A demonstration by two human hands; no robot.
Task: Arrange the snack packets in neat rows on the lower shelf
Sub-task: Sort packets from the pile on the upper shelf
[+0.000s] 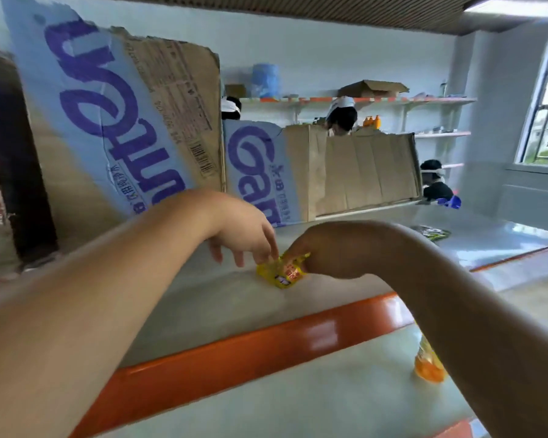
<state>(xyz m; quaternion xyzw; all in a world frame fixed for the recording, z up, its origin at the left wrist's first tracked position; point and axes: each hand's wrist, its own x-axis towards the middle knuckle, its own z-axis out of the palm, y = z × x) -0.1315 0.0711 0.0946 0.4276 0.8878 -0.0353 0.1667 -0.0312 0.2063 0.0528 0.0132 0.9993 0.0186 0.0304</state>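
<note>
The snack packet (280,275) lies on the shelf (228,298). Cardboard sheets (171,121) stand behind it, a second packet (434,233) lies well to its right, and a bottle (428,365) stands below it to the right.

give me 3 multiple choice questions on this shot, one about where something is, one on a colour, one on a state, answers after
1. Where does the green packet lie?
A) on the same shelf as the hands, farther right
B) on the floor
C) on the window sill

2. What colour is the shelf's front edge?
A) blue
B) orange
C) white

3. What is the right hand doing?
A) hanging idle
B) lying flat, palm up
C) pinching the yellow packet

Answers:
1. A, it lies on the grey board to the right of the hands.
2. B, the strip is glossy orange.
3. C, its fingers close on the packet's top.
</note>
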